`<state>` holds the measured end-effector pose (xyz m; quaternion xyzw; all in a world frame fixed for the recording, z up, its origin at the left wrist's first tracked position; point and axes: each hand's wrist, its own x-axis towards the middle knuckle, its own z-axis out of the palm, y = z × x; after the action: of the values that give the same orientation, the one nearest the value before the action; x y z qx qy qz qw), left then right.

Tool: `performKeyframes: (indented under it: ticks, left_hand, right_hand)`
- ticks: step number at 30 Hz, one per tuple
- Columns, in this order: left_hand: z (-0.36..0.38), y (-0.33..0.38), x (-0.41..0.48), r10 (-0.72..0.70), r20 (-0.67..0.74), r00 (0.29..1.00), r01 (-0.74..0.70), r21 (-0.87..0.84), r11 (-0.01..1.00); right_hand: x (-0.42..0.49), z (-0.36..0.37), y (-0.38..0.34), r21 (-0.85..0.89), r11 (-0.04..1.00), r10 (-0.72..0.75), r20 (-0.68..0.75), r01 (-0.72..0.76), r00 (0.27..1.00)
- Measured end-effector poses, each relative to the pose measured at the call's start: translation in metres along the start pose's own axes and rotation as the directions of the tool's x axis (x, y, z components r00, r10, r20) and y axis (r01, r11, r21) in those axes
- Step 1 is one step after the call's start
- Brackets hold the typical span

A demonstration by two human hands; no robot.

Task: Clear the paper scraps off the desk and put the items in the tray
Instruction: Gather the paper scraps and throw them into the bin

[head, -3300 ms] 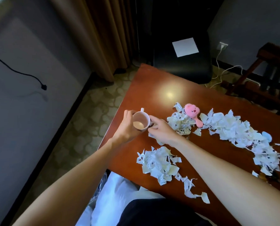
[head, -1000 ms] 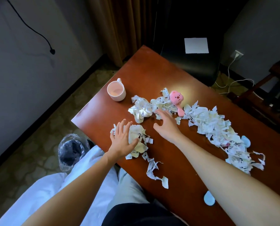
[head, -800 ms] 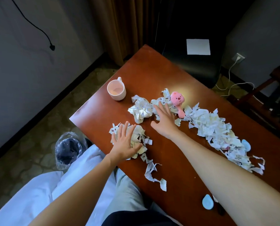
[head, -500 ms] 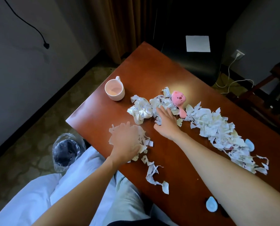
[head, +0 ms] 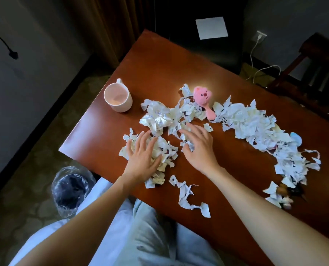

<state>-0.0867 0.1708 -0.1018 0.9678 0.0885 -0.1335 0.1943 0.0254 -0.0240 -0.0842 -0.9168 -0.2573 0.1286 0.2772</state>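
Many ragged, crumpled paper scraps (head: 252, 123)

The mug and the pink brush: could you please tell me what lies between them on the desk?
In the head view, a short bare strip of desk follows the mug, then torn paper scraps run up to the pink brush.

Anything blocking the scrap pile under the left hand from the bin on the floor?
Nothing visible. The left hand lies flat on the scrap pile; bare desk runs from it to the near edge, with the lined bin open below. The mug stands off that line.
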Motion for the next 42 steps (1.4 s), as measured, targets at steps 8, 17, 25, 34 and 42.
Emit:
performKeyframes:
  ticks: [8,17,25,34,42]
  left_hand:
    - [0.014,-0.013,0.012,0.066,-0.189,0.98,-0.063,0.024,0.998]
    - [0.019,-0.042,0.019,0.148,-0.232,0.961,-0.164,-0.051,0.985]
    - [0.02,-0.048,0.001,0.252,-0.198,0.947,-0.241,0.078,0.967]
    - [0.033,-0.067,-0.019,0.249,-0.098,0.963,-0.238,0.112,0.965]
    - [0.034,-0.064,-0.027,0.273,-0.271,0.923,-0.229,0.183,0.956]
  right_hand:
    - [0.017,0.025,0.016,-0.135,0.987,-0.073,0.099,0.087,0.992]
    - [0.003,0.063,0.015,-0.146,0.983,-0.114,-0.03,0.108,0.993]
    - [-0.04,0.072,0.002,-0.136,0.99,-0.052,-0.029,0.048,0.998]
    - [-0.065,0.077,-0.011,-0.226,0.974,-0.038,-0.018,0.033,0.999]
    - [-0.069,0.088,-0.014,-0.241,0.968,-0.098,-0.103,0.071,0.99]
